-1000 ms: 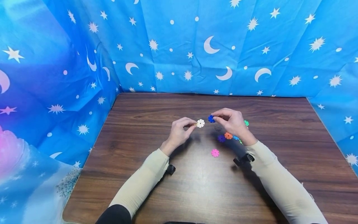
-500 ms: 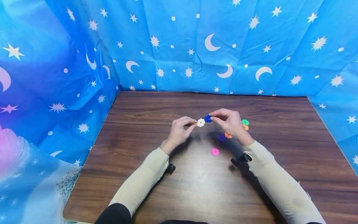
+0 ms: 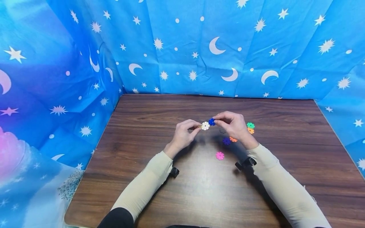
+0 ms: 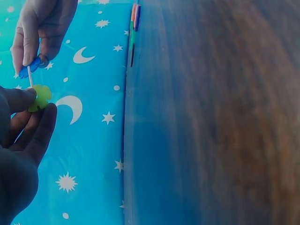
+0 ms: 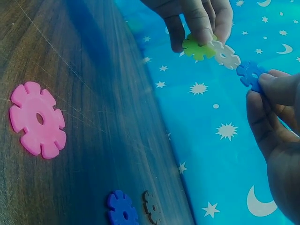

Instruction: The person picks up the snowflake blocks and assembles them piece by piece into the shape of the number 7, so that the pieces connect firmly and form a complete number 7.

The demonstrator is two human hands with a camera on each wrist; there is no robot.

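Note:
My left hand (image 3: 183, 133) pinches a yellow-green notched disc (image 4: 41, 96) between thumb and fingers. Joined to that disc's edge is a white notched disc (image 3: 205, 125), which sticks out towards the right. Between the thumb and fingertips of my right hand (image 3: 234, 127) is a blue notched disc (image 5: 248, 74). The blue disc's edge meets the white one's upper right edge, and the two stand at an angle to each other in the left wrist view. Both hands are raised above the table.
On the wooden table (image 3: 137, 136) lie a pink disc (image 3: 220, 155), a purple disc (image 3: 226, 141), a dark grey disc (image 5: 151, 206), an orange disc (image 3: 233, 139), a green disc (image 3: 250, 125) and a light orange disc (image 3: 251, 130). A blue starry cloth (image 3: 182, 60) hangs behind.
My right hand has moved left, bringing the blue disc from a gap away up to the white disc's edge. The left hand has stayed nearly still.

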